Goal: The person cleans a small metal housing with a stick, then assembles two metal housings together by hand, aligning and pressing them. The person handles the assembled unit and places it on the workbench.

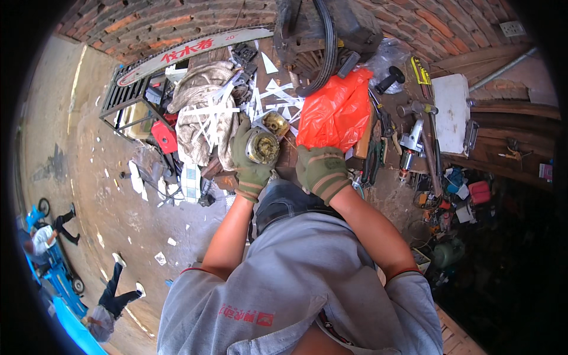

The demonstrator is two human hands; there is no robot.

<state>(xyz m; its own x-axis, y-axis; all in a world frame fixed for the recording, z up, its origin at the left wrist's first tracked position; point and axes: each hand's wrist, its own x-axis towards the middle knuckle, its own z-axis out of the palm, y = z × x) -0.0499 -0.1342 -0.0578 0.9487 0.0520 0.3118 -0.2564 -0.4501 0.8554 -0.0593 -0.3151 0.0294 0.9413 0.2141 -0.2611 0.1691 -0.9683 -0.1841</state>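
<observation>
Here the left hand [251,160] grips a round, brass-coloured metal part [262,147].

**Cloth, brass and grime**

Both hands wear knitted olive cloth gloves, matt and worn. The left hand [251,160] grips a round metal part [262,147], brassy, dull with grease. Beside the right hand [321,170], a glossy orange plastic bag [337,109] crinkles on the rough wooden table [387,177]. Behind: coarse red brick wall [148,26].

Gloved hands [288,161] forward, fingers curled
</observation>
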